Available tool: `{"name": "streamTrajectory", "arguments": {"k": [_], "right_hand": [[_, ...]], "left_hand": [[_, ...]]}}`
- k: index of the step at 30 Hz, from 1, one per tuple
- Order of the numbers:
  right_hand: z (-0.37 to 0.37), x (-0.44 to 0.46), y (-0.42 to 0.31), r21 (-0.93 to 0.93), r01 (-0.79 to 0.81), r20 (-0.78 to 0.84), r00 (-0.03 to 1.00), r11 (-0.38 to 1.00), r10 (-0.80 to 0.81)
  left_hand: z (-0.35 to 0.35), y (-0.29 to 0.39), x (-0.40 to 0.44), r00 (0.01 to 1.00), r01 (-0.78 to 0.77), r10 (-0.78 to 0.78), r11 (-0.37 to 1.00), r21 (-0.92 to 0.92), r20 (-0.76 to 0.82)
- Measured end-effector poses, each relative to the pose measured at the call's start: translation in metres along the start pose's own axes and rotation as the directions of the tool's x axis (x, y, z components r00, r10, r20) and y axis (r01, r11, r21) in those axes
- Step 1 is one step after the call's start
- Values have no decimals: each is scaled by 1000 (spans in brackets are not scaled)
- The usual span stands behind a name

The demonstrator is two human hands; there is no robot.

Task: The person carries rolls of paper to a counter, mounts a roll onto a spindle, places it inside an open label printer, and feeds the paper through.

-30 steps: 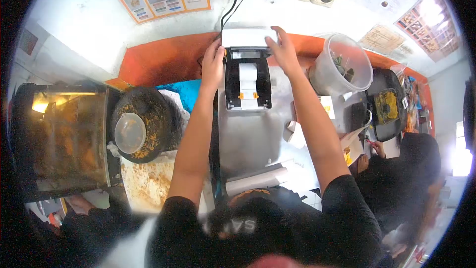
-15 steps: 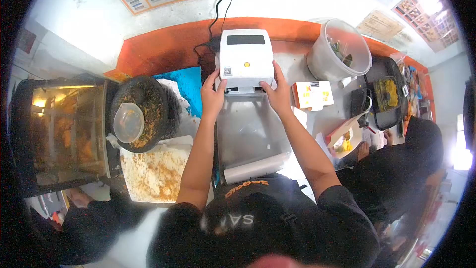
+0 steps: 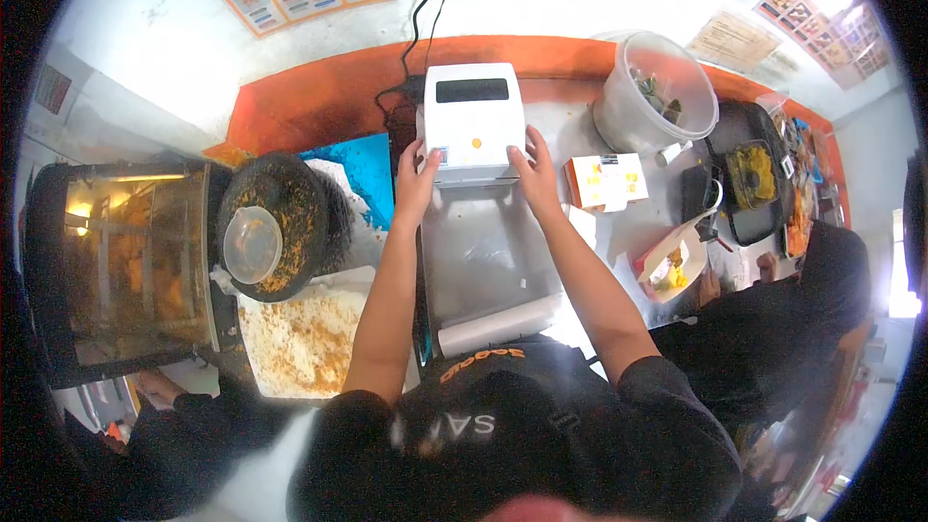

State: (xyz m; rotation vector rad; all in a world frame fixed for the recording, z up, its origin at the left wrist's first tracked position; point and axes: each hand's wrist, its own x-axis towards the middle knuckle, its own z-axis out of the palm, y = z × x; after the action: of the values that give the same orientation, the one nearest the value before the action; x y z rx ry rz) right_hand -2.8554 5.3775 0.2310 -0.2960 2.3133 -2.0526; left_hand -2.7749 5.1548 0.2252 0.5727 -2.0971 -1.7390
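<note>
A white label printer (image 3: 473, 116) stands on the metal counter (image 3: 483, 251) below the wall sockets, with its lid down. My left hand (image 3: 418, 179) holds its front left corner, thumb on the front and fingers along the side. At the front right corner my right hand (image 3: 535, 172) grips it the same way. Inside the printer nothing shows. A power cable (image 3: 417, 29) runs down behind it from the wall.
Right of the printer are a printed box (image 3: 607, 181), a clear bucket (image 3: 657, 95), an open food carton (image 3: 667, 273) and a black tray (image 3: 752, 174). On the left, a crumb-filled black bowl (image 3: 300, 203) sits near a glass food warmer (image 3: 135, 261). Co-workers are at both sides.
The raised printer lid has come down over the paper roll and is now fully down. Both my hands have moved from the lid's top to the front corners.
</note>
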Motion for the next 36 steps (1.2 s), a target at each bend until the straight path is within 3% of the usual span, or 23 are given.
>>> {"name": "streamTrajectory", "arguments": {"k": [2,3,5,9,12,21,24,28,31,36], "right_hand": [[1,1,2,158,-189,65,981,969,181],[2,1,5,159,-191,61,981,969,183],[4,-1,6,157,-160,76,986,975,149],[2,-10,0,237,-251,101,967,939,233],[3,-8,10,239,-266,56,964,934,260],[1,-3,9,252,-113,92,991,961,92],[-2,-5,2,203,-165,113,983,965,144],[3,1,13,207,-45,65,997,977,32],[0,-1,5,203,-92,133,989,975,66],[9,6,18,201,-168,33,986,965,164]], "left_hand": [[4,3,0,989,143,-136,979,-145,57],[4,4,0,989,145,-137,979,-144,62],[5,2,-1,970,231,-191,915,-331,147],[5,-14,-2,958,278,-240,908,-314,156],[7,-18,-2,971,227,-187,916,-330,150],[9,-9,-5,995,95,-79,954,-284,68],[9,-12,-1,997,14,5,971,-238,77],[8,-11,2,996,41,-23,975,-220,84],[8,-1,-3,994,71,-50,971,-226,99],[5,-30,12,984,81,-45,974,-212,170]]}}
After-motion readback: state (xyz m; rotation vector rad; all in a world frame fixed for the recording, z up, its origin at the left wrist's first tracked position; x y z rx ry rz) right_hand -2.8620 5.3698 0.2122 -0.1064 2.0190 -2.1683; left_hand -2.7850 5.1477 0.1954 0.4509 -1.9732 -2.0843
